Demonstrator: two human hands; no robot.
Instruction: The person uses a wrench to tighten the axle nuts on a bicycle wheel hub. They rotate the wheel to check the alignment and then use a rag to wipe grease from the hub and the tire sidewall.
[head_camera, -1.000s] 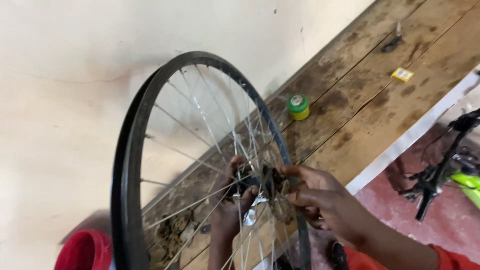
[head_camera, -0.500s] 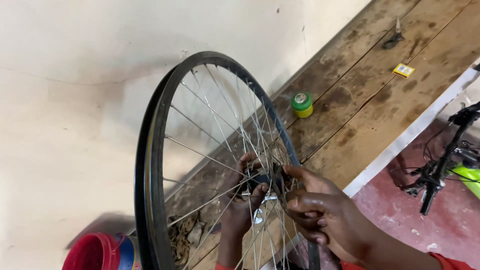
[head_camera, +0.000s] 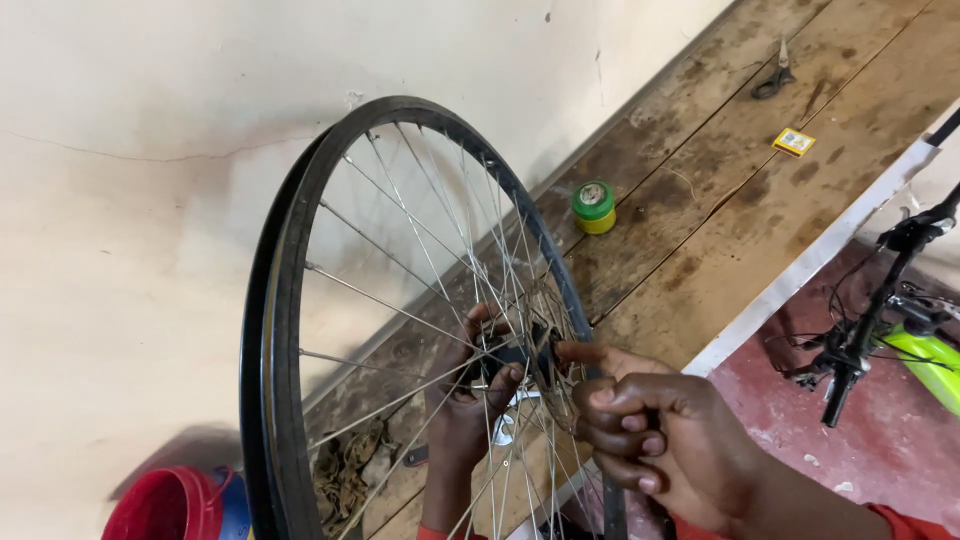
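1. Standing upright on the workbench, a black-rimmed bicycle wheel with silver wire spokes (head_camera: 300, 330) fills the left and middle of the head view, its dark metal hub (head_camera: 525, 365) near the lower centre.
2. Left hand (head_camera: 470, 400), seen through the spokes on the far side, has its fingers closed around the hub end.
3. Right hand (head_camera: 660, 440), on the near side, has its fingers curled together, the fingertips pinched at the hub's axle; what they grip is too small to tell.
4. Progress, as judged: the wheel carries no tyre, and work at the hub looks unfinished.
5. Surface: a worn, stained wooden plank workbench (head_camera: 740, 180) bears a small green-and-yellow round tin (head_camera: 594, 206), a yellow square packet (head_camera: 794, 141) and dark metal pliers (head_camera: 772, 80) farther right.
6. Room: a cream plastered wall (head_camera: 150, 120) at left, a red plastic bucket (head_camera: 165, 505) near left, a red floor (head_camera: 900, 440) with a lime-green bicycle (head_camera: 920, 340) at right.
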